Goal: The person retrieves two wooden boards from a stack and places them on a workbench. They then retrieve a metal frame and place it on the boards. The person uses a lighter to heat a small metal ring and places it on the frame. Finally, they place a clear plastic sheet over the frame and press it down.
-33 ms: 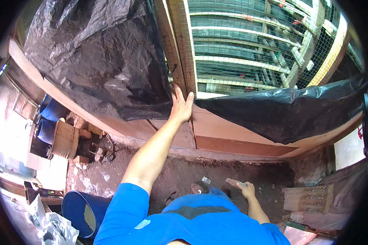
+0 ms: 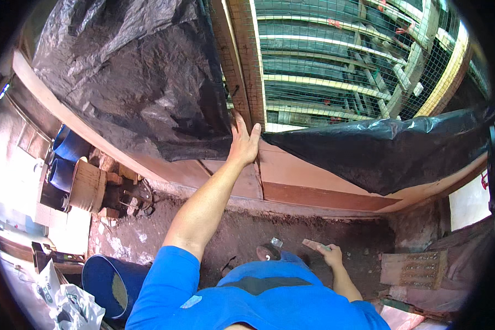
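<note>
My left hand (image 2: 243,144) is raised against the lower part of a wooden post (image 2: 247,71), thumb and fingers spread across it. The fingertips rest at the post's left edge, beside a black plastic sheet (image 2: 132,82). My right hand (image 2: 331,255) is low at my right side, closed round a short flat piece of wood (image 2: 313,245) that points left. To the right of the post, wire mesh (image 2: 319,60) covers an enclosure with pale wooden slats inside. Another black plastic sheet (image 2: 368,151) hangs folded down below the mesh.
Plywood panels (image 2: 308,170) form the enclosure's lower wall above a dirt floor (image 2: 203,234). On the left stand blue drums (image 2: 63,176), a blue bucket (image 2: 102,280) and a white plastic bag (image 2: 77,308). Worn boards (image 2: 412,268) lie at the right.
The view has shifted very slightly. Both hands stay in place, the left on the post and the right holding the piece of wood.
</note>
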